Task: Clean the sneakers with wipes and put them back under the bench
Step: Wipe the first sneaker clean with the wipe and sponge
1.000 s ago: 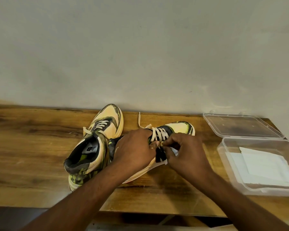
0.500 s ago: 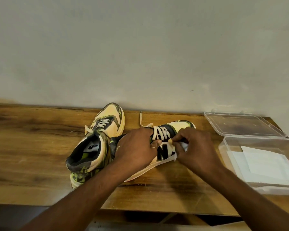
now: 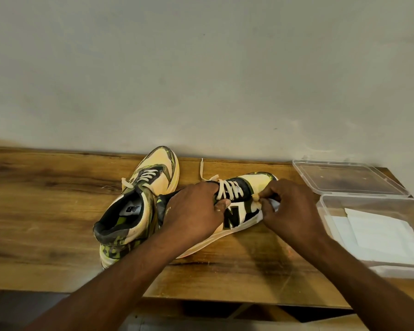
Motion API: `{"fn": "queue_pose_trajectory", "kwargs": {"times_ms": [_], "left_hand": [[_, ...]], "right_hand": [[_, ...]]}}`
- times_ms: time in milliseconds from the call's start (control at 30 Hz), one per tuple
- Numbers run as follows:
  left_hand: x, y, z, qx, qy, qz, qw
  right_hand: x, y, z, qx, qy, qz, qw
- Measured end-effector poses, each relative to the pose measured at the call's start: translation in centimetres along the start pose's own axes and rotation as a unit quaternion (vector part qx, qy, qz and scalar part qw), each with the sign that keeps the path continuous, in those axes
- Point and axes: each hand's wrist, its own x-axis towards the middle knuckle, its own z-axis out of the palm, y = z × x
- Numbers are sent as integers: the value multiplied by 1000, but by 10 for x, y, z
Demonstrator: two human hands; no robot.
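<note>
— Where is the sneaker [image 3: 234,211] being cleaned?

— Sideways on the table [image 3: 46,211], toe pointing right. It is gripped mid-shoe by the left hand [image 3: 191,211]; a wipe [image 3: 274,206] is pinched against its toe-side flank by the right hand [image 3: 292,209].

Yellow-black camouflage sneakers [image 3: 239,199], white wipes [image 3: 378,235]

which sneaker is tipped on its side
The right-hand sneaker, gripped by the left hand, shows its black N side panel. The other sneaker sits upright, opening upward.
</note>
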Motion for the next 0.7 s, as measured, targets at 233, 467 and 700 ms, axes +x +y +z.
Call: {"fn": "queue_pose_trajectory", "kwargs": {"times_ms": [233, 467, 700], "left_hand": [[-1, 2, 0, 2, 0, -7, 1000], [-1, -2, 1, -5, -2, -8, 1000], [-2, 1, 2, 1, -2, -7, 1000]], "right_hand": [[-21, -20, 14, 17, -66, -11, 998], [-10, -1, 0, 27, -29, 29, 999], [-38, -17, 17, -2, -68, -32, 997]]}}
